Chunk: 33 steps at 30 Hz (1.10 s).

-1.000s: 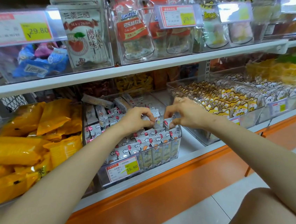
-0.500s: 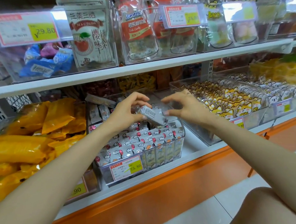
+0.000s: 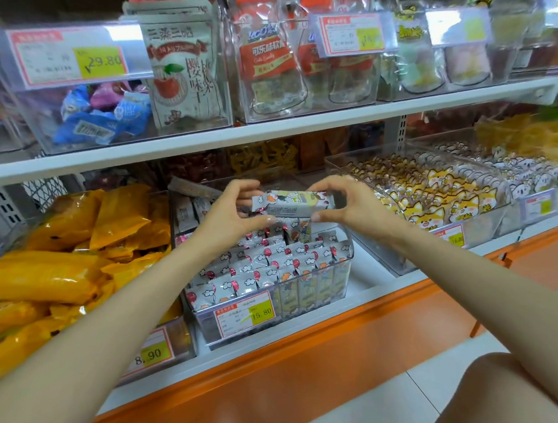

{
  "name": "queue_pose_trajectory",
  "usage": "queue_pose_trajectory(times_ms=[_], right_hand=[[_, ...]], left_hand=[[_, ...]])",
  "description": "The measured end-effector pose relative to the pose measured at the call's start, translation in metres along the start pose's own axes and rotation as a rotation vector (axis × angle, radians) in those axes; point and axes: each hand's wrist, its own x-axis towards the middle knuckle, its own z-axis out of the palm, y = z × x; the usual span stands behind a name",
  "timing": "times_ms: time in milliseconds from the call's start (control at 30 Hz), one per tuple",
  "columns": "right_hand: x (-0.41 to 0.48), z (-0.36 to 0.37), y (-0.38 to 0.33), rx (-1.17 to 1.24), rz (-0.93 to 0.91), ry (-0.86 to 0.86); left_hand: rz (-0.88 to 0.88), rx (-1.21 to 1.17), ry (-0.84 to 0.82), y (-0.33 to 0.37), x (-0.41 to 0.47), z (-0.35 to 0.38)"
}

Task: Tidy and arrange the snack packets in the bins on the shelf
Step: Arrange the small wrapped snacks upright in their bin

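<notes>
Head view: left hand (image 3: 233, 216) and right hand (image 3: 349, 204), grips grasping each end of a grey printed snack packet (image 3: 292, 204), hold it above the clear plastic bin (image 3: 349, 266), toward its back edge; insert upright, matching the rows (image 3: 269, 267).

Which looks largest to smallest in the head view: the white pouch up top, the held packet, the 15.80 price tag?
1. White pouch, clearly largest.
2. Held packet and 15.80 price tag look alike; unranked.

- The packet (image 3: 292, 203) I hold: glossy, smooth printed plastic film.
- Bin (image 3: 347, 261): clear, shiny hard plastic.
- Shelf (image 3: 262, 131): smooth, matt painted metal by its look.
</notes>
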Motion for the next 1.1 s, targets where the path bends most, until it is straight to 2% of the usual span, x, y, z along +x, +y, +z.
queue_pose_trajectory(times_ms=[200, 300, 400, 467, 567, 667, 800, 933, 1100], right_hand=[[0.0, 0.005, -0.003, -0.082, -0.1, 0.043], [0.001, 0.006, -0.003, -0.057, -0.118, 0.028], [0.0, 0.003, -0.002, 0.06, -0.063, -0.017], [0.0, 0.002, 0.003, 0.114, -0.044, 0.024], [0.001, -0.001, 0.005, 0.066, -0.04, 0.091], [0.002, -0.001, 0.002, 0.017, -0.041, 0.032], [0.007, 0.009, -0.002, -0.024, -0.055, -0.055], [0.013, 0.014, -0.006, -0.067, -0.074, -0.018], [0.019, 0.011, -0.011, 0.169, -0.051, 0.112]], left_hand=[[-0.147, -0.169, -0.006, 0.01, 0.0, 0.005], [-0.152, -0.193, 0.011, 0.01, 0.0, 0.007], [-0.08, -0.092, 0.062, 0.01, 0.004, 0.006], [-0.005, -0.004, 0.078, 0.012, 0.008, 0.007], [0.109, 0.146, 0.096, 0.019, 0.011, 0.012], [0.155, 0.19, 0.082, 0.023, 0.012, 0.024], [0.164, 0.216, 0.083, 0.025, 0.015, 0.031], [0.148, 0.167, 0.07, 0.027, 0.017, 0.025], [0.006, 0.249, -0.007, 0.01, 0.019, 0.007]])
